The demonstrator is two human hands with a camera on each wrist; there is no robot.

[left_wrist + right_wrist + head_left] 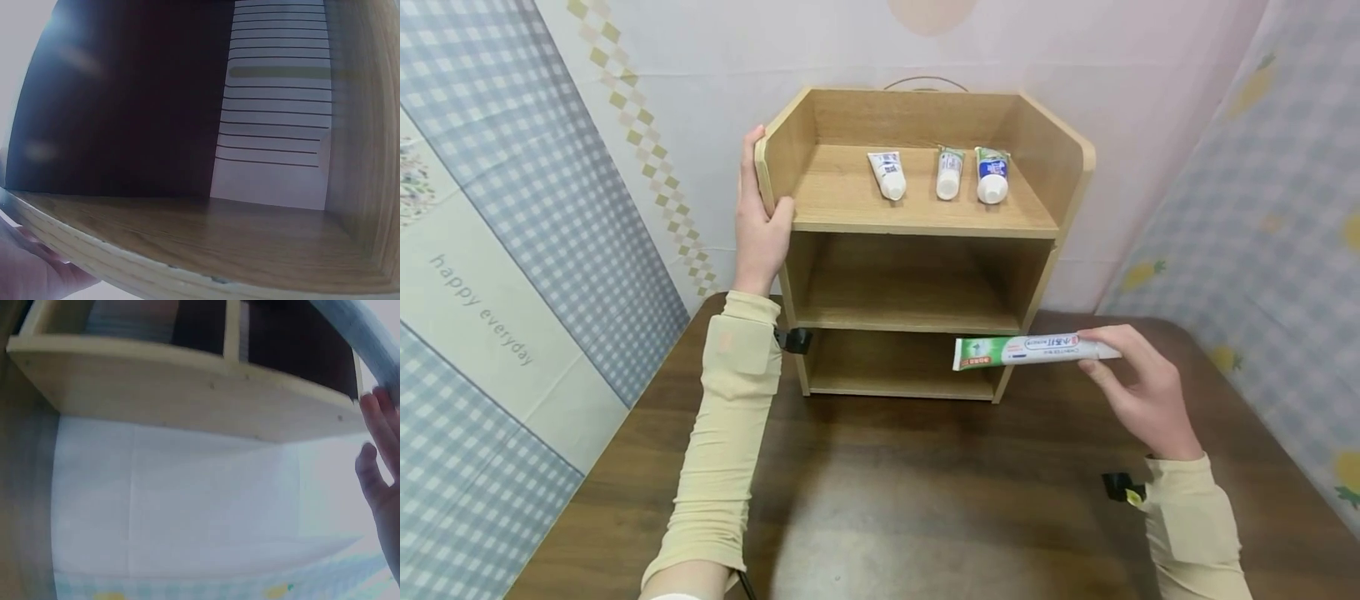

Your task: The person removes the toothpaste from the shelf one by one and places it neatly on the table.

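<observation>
The right hand (pixel 1138 396) holds a green and white tube (pixel 1018 351) in a pinch: the thumb is below and the bent fingers are above, near together, at the narrow end. The cap is mostly covered, so I cannot tell its form. The tube points to the left of this hand, almost level, above the desk (pixel 887 500) and in front of the wooden shelf unit (pixel 925 228).

The left hand (pixel 763 229) grips the left side panel (pixel 793 146), with the fingers on the outer side and the thumb at the front, parted by the thickness of the board. To the right of this hand, on the top board (pixel 835 200), lie a white tube (pixel 889 175), a slim tube (pixel 950 173) and a blue-labelled tube (pixel 992 173), caps to the front.

I judge that the step in hand is carrying the tube to the shelf, while the left hand steadies it. If the top board is its place, the next move calls for raising the right hand over the front edge and turning the tube cap-forward; a lower compartment is also possible.
</observation>
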